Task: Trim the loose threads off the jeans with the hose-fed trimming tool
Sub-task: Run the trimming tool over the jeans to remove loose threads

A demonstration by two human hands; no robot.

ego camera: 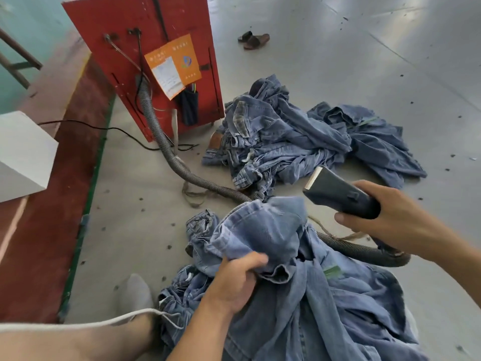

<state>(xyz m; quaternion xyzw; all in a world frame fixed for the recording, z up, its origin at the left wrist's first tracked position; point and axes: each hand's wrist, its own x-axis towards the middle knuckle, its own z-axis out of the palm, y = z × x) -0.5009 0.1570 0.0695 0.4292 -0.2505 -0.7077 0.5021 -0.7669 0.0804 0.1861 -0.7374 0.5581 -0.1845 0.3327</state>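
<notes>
A pair of blue jeans (263, 230) lies bunched over my lap and the floor. My left hand (236, 281) grips a raised fold of the denim near its middle. My right hand (390, 212) holds the dark trimming tool (335, 192) just right of and above that fold, its pale blade edge pointing up and left, apart from the cloth. A ribbed grey hose (166, 149) runs from the tool's rear across the floor to the red machine (145, 48).
A heap of other blue jeans (291, 142) lies on the grey floor behind the hose. A pair of sandals (253, 39) sits far back. A white box (23, 155) stands at left on a red strip. My socked foot (135, 290) rests lower left.
</notes>
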